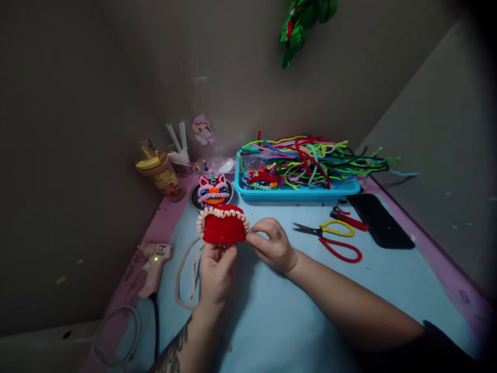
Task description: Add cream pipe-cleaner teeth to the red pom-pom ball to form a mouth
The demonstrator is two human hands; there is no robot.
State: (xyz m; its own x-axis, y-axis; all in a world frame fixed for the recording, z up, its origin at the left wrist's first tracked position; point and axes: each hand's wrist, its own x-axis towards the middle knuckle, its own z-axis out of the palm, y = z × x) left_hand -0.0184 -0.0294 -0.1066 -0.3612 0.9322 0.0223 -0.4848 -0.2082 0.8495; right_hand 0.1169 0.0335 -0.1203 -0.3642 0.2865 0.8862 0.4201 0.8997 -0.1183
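Note:
A red fuzzy craft piece (224, 229) with a curly cream trim along its curved top is held up above the table. My left hand (218, 267) grips it from below, fingers closed on its lower edge. At the piece's right end, my right hand (274, 243) pinches the end of the cream trim (245, 224) between thumb and forefinger. Pale pipe cleaners (179, 282) trail on the table left of my left hand. Just behind the piece, a colourful lion-head figure (213, 191) sits on a round dark dish (192, 196).
A blue tray (298, 197) holds many pipe cleaners (310, 158) at the back. To the right lie scissors (321, 231), red-handled pliers (351, 219) and a black phone (382, 220). A pink glue gun (155, 269) with a lit green light and a brown cup (159, 173) stand left.

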